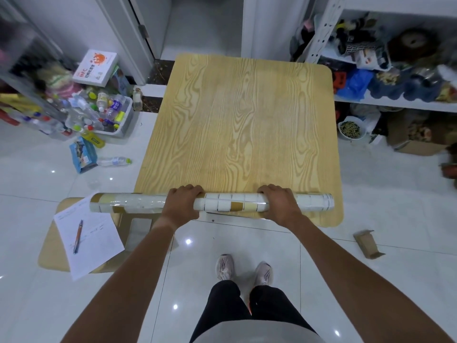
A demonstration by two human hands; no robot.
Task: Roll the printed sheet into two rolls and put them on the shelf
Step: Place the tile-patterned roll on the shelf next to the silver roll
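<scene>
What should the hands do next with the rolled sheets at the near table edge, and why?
Probably lift the rolls off the table and carry them to the shelf at right. Both the left hand and the right hand are closed over them, no flat sheet remains on the tabletop, and two rolls appear to lie side by side.

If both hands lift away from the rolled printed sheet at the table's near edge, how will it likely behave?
The rolled printed sheet is round and glossy, so it would probably roll or loosen once the left hand and right hand let go. It overhangs the table on the left, so it may tip off. It looks light.
</scene>
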